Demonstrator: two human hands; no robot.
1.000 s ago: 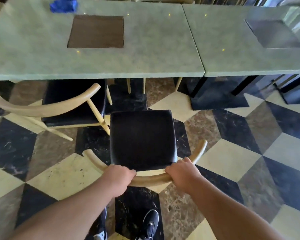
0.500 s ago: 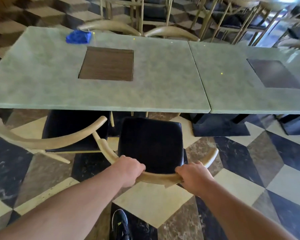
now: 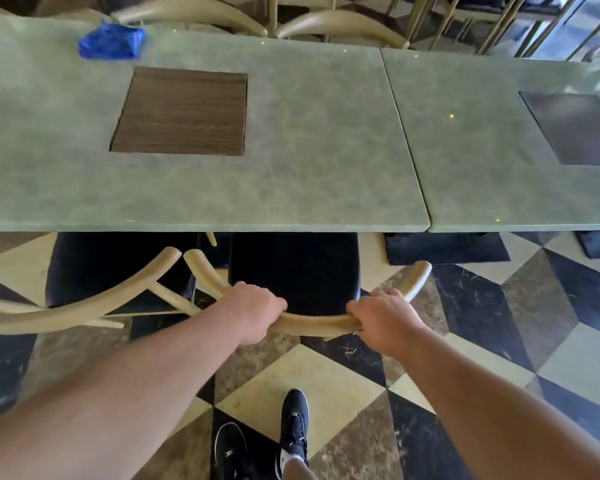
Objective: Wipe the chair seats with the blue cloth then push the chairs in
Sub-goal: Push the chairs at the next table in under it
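Pale wood under both my hands: left hand point(image 3: 253, 311) and right hand point(image 3: 383, 318) are each clenched over the curved backrest rail point(image 3: 312, 323) of the chair, set apart on either side of centre so I can shove it straight and keep it from twisting. My shoes point(image 3: 293, 420) sit just behind on the checkered floor point(image 3: 326, 382). Chair seat point(image 3: 293, 268) is black, padded, smooth, no visible marks; its front part is already tucked under the worktop point(image 3: 291, 161) edge, so I judge the push nearly done. Second chair point(image 3: 84, 289) just to the left, armrest tip almost touching mine, also partly under, angled. Blue cloth point(image 3: 111, 41) is crumpled at the far left corner of the green marbled worktop, well apart from my hands, parked there so both are free for pushing. More chairs point(image 3: 340, 26) beyond the far edge.
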